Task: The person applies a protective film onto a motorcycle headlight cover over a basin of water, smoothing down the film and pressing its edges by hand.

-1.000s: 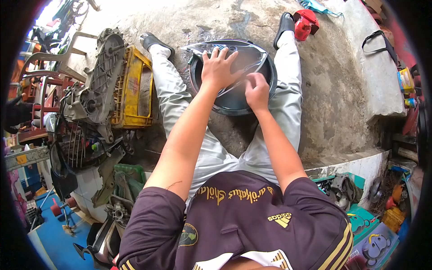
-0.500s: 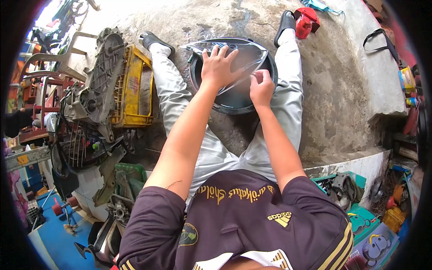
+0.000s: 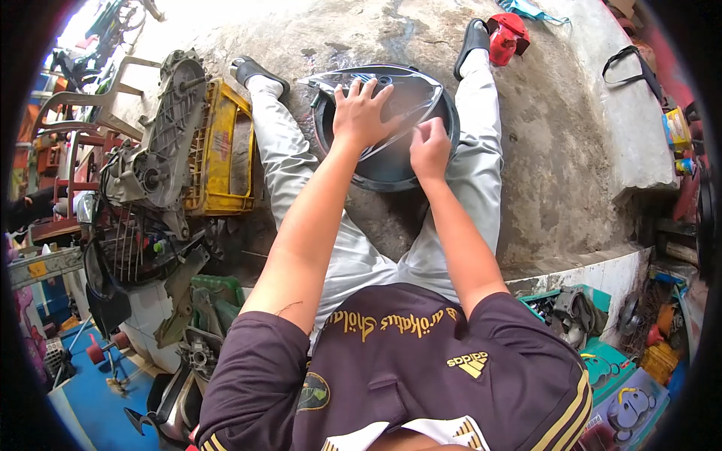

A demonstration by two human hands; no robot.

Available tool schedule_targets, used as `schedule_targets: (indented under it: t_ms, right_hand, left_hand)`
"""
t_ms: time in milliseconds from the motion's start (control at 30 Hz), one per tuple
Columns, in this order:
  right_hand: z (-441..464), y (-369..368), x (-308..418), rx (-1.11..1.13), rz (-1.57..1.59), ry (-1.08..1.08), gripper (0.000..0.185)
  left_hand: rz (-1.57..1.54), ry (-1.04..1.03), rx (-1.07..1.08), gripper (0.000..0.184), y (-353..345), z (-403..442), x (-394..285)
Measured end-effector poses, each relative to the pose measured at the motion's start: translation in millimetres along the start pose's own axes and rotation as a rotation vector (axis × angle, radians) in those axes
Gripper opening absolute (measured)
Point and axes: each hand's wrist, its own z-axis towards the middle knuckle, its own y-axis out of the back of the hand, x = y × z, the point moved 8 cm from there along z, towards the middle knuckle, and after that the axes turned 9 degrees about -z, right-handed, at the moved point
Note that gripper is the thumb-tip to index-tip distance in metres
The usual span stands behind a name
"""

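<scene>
A clear, pointed plastic cover (image 3: 410, 84) with dark edges lies across the top of a round black basin (image 3: 387, 179) between my legs. My left hand (image 3: 362, 114) rests on the cover with its fingers spread. At the cover's right edge, my right hand (image 3: 431, 149) has its fingers pressed together; whatever is between the fingertips is too small to tell.
On the left stand a yellow crate (image 3: 229, 146), a metal engine casing (image 3: 177, 128) and a chair (image 3: 113, 94). A red object (image 3: 507, 39) is beside my right foot. A concrete ledge (image 3: 617, 98) runs along the right, with parts in a green tray (image 3: 598, 298) below.
My right hand has shifted slightly at the cover's right edge, and its fingers have changed pose. My left hand stays spread on the cover. The whole view has shifted a little.
</scene>
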Motion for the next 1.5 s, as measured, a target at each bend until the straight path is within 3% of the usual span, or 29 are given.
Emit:
schedule_targets:
  t_ms: [33,167,300,333,400,433,500,567,633,767,900,967,1033,1100,1233,1333,1367,1433,1500]
  right_hand:
    - [-4.1,-0.9,10.1,0.025,0.003,0.149,0.019]
    - [4.2,0.1,-15.8,-0.026,0.124,-0.177,0.018]
    - [-7.8,-6.6,12.4,0.111,0.053,0.184,0.016]
    - [-4.0,-7.0,14.6,0.112,0.053,0.186,0.016]
    - [3.5,-1.5,-10.2,0.016,0.079,-0.136,0.016]
    - [1.4,-0.2,-10.5,0.018,0.078,-0.136,0.016]
    - [-5.0,-4.2,13.1,0.106,0.034,0.151,0.017]
    - [-3.0,-4.5,10.6,0.091,0.032,0.137,0.017]
    - [3.2,-1.4,-10.4,0.013,0.094,-0.137,0.018]
    - [-4.3,-1.7,11.1,0.096,0.048,0.134,0.017]
    - [1.4,0.6,4.1,-0.040,-0.061,0.104,0.016]
    - [-4.3,2.3,14.8,-0.020,-0.042,0.231,0.014]
    - [-4.5,-1.7,8.3,0.104,0.129,0.098,0.013]
    - [-1.0,-5.7,-3.6,0.076,0.129,-0.003,0.013]
    - [-5.1,-0.9,15.0,0.037,0.043,0.231,0.013]
    - [4.6,-2.4,-15.4,0.052,0.108,-0.144,0.013]
    - [3.3,-2.7,-14.8,0.053,0.108,-0.144,0.013]
    - [0.4,0.2,10.2,0.012,0.016,0.116,0.015]
    - [-2.4,-6.4,9.6,0.126,0.070,0.120,0.016]
  left_hand:
    - [0.005,-0.001,-0.005,0.077,-0.2,-0.4,0.5]
    - [-0.003,-0.001,0.005,0.076,1.4,0.7,0.7]
    - [0.004,-0.001,-0.002,0.076,-0.5,0.7,1.9]
    - [0.013,-0.001,0.001,0.076,-0.7,0.9,1.7]
    - [0.008,0.003,0.005,0.076,-1.5,0.5,1.7]
    - [0.007,0.003,0.008,0.076,-0.9,0.6,1.4]
    - [0.005,0.000,0.000,0.076,0.4,0.5,1.2]
    - [0.000,0.001,-0.008,0.076,-0.7,1.2,2.3]
    - [-0.003,-0.003,-0.012,0.076,-1.3,0.4,1.6]
    - [-0.012,0.000,-0.011,0.076,0.0,1.6,2.6]
    - [-0.010,0.001,-0.001,0.076,-0.6,-0.6,1.8]
    - [-0.012,-0.002,-0.005,0.076,1.1,1.3,2.1]
    - [-0.018,0.009,0.013,0.076,-0.2,1.4,1.8]
    - [-0.019,0.006,0.008,0.076,-0.2,1.4,1.1]
    - [-0.020,0.002,-0.013,0.075,1.9,0.5,1.4]
    - [-0.026,-0.001,-0.013,0.076,1.9,0.8,0.9]
    - [-0.026,0.000,-0.013,0.076,2.1,0.5,0.3]
    - [-0.039,0.001,-0.018,0.076,1.9,0.8,1.2]
    - [-0.029,-0.001,-0.017,0.077,1.2,1.4,1.5]
